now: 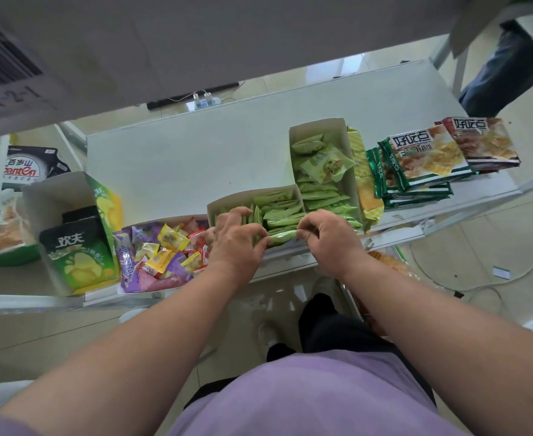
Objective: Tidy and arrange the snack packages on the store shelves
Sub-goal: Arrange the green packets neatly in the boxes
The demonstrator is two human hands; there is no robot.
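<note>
A small green snack packet (282, 237) lies across the front edge of a low cardboard box (224, 204) filled with similar green packets. My left hand (237, 240) pinches the packet's left end, and my right hand (328, 236) pinches its right end. Behind and to the right, a taller open box (318, 127) holds more green packets. Both boxes stand on the white shelf (180, 158).
Left of my hands sits a tray of mixed purple, yellow and red candies (161, 256) and a box of green chip bags (76, 256). At the right are a yellow bag (367, 190) and stacked biscuit packs (428, 162). An upper shelf (164, 42) overhangs. Cables lie on the floor.
</note>
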